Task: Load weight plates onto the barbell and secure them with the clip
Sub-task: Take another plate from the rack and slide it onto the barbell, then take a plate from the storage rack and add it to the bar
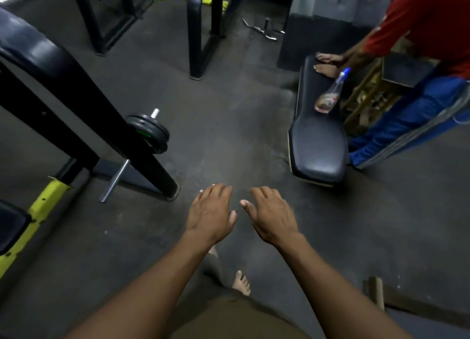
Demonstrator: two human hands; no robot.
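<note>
We're standing on the dark rubber gym floor (229,125), both arms out front. Left hand (211,211) and right hand (272,216) hang side by side, palms down, fingers loose and slightly spread, nothing in either, just above the floor and well apart from any gear.

Task stuff: the stack of round black iron weight plates (150,131) sits on a short chrome storage peg (154,113) on the slanted black steel rack frame (84,125), up and to our left. A second bare chrome peg (114,181) sticks out lower on the same frame, near its foot. No barbell sleeve or clip shows clearly; a bent chrome curl bar (259,31) lies on the floor toward the far edge, w/ no plates on it.

Elsewhere: a black padded flat bench (318,145) at the right edge of the floor, w/ a clear plastic spray bottle with blue cap (330,94) lying on it, and another person in a red shirt and blue trousers (419,59) leaning on its far end.

Step in hand, as we judge it: going for plates. To do it well we'd turn left, square up to the stack, take the outermost plate w/ both hands on opposite rims, and slide it straight off along the peg's axis, not tilted, so it doesn't bind. Keep bare toes (241,282) out from under it; that's the main risk. Find the clip before loading.
</note>
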